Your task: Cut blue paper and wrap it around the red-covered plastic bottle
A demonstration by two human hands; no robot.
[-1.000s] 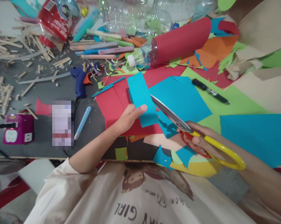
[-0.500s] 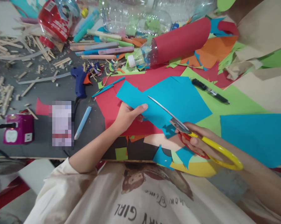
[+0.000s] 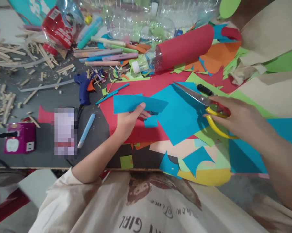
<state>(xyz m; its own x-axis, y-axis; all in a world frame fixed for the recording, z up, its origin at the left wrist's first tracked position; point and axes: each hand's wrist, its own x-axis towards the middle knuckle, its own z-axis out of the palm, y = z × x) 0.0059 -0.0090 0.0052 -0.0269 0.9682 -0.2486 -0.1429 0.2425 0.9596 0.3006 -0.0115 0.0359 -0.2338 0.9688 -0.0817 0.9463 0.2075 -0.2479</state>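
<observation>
A dark table [image 3: 98, 131] fills most of the view, and on it, in front of the person, lies red paper [image 3: 136, 137] with a blue sheet [image 3: 178, 121] partly over it. Beyond these a bottle wrapped in red paper [image 3: 185, 48] lies on its side. The right hand [image 3: 240, 113] is closed around the handles of the scissors [image 3: 191, 93], whose metal blades reach over the blue sheet; whether they are fully together cannot be told. The scissors should be the heavier thing, rigid and smooth, best held by the yellow and red handles, well back from the point. The left hand [image 3: 128, 121], well apart from the right, pinches a blue strip [image 3: 125, 105] between thumb and fingers, above the red paper, its right end overlapping the blue sheet in view. The strip bows slightly; it is probably light, fairly stiff card, not slippery but easily creased, so a gentle pinch near the middle of its lower edge should suit. Smallest is the dark pen [image 3: 203, 89], partly hidden behind the scissors and right hand.
</observation>
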